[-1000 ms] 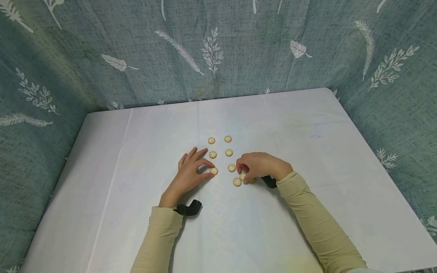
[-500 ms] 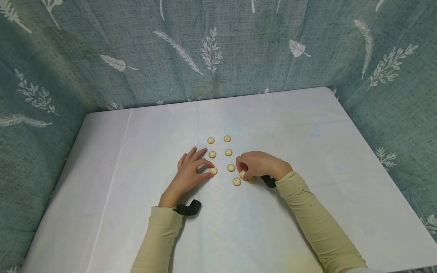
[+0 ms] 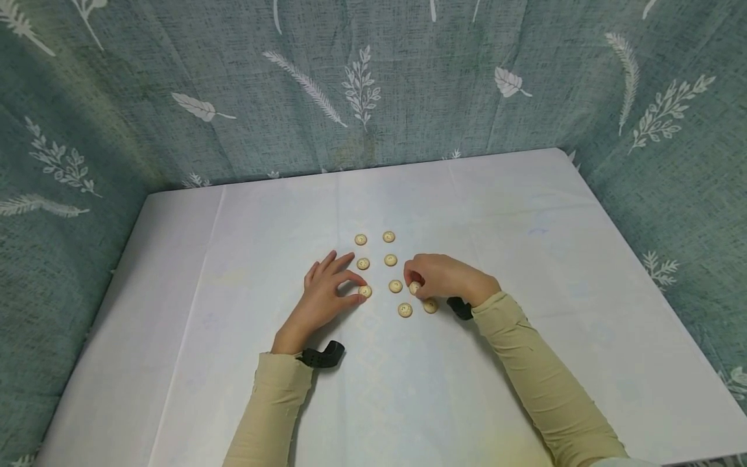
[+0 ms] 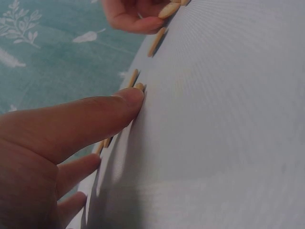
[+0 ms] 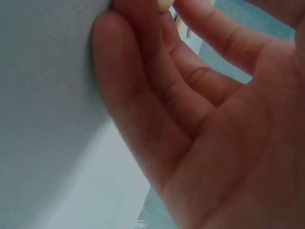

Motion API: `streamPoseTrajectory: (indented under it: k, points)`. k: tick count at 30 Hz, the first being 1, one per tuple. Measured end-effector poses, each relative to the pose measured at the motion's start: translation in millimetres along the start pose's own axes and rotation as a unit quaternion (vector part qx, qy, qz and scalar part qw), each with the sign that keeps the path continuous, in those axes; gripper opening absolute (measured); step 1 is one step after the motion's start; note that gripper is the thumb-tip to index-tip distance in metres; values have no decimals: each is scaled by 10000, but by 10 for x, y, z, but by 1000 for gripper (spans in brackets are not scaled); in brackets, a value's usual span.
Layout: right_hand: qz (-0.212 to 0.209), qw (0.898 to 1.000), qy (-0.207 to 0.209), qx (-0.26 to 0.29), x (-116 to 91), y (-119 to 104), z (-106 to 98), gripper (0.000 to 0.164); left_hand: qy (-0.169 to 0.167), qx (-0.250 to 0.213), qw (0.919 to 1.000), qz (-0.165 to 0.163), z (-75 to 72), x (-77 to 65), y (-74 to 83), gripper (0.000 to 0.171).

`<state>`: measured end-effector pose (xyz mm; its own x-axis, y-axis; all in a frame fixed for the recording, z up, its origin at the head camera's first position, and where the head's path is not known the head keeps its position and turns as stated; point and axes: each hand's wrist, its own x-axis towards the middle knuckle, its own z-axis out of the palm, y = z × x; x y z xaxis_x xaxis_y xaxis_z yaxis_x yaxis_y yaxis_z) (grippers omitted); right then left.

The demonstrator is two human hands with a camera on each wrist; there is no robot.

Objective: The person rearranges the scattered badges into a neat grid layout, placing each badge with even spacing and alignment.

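Round tan buttons lie flat on the white table. With thumb and index finger, my left hand (image 3: 323, 295) pinches one button (image 3: 365, 292); its other fingers are spread out. That button (image 4: 139, 86) is mostly hidden behind my thumb in the left wrist view. Across from it, my right hand (image 3: 446, 277) pinches another button (image 3: 415, 288) at the table surface. Only a pale bit of a button (image 5: 165, 5) shows past the curled fingers in the right wrist view. Just below the right hand lie two loose buttons, one nearer the middle (image 3: 405, 310) and one by the wrist (image 3: 430, 305).
Two buttons, a far one (image 3: 360, 239) and a nearer one (image 3: 363, 264), line up beyond my left hand. A second line of buttons (image 3: 390, 260) runs between the hands. Leaf-patterned green cloth (image 3: 408, 84) hangs along the back and sides of the table (image 3: 496, 207).
My right hand has slid its button away from me, off the loose buttons near it, so the button by the wrist shows more. The left hand has stayed in place.
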<state>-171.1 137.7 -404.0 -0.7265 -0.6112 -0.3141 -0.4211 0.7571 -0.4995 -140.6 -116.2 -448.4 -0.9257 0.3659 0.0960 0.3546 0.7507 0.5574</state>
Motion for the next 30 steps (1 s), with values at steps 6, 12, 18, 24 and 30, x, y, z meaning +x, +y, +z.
streamPoseTrajectory:
  k: [6,12,18,24,30]
  points:
    - [-149,9999,73,1,-2,28,-2,9,0,-4,10000,-11,-4,3,4,16]
    - [-119,9997,113,162,-36,55,-19,13,-19,-20,10000,-6,-8,3,13,17]
    - [-205,9996,27,201,-42,91,-45,16,-34,-12,10000,18,-14,0,14,17]
    - [-293,9992,-4,263,-44,125,-82,19,-29,-14,10000,42,-14,1,10,17]
    - [-269,9988,72,394,-40,151,-86,15,-21,-17,10000,19,-17,0,12,16]
